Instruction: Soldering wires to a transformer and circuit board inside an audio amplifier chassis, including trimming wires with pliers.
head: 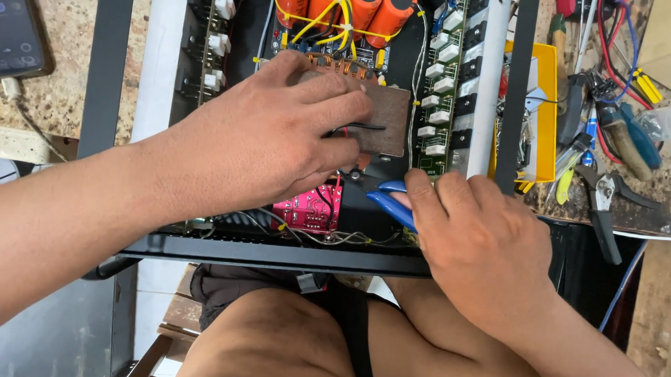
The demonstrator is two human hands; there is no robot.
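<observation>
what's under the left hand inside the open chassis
The left hand lies on a brown flat block with copper windings showing behind. A black wire pokes from under the fingers. The rest is covered.
</observation>
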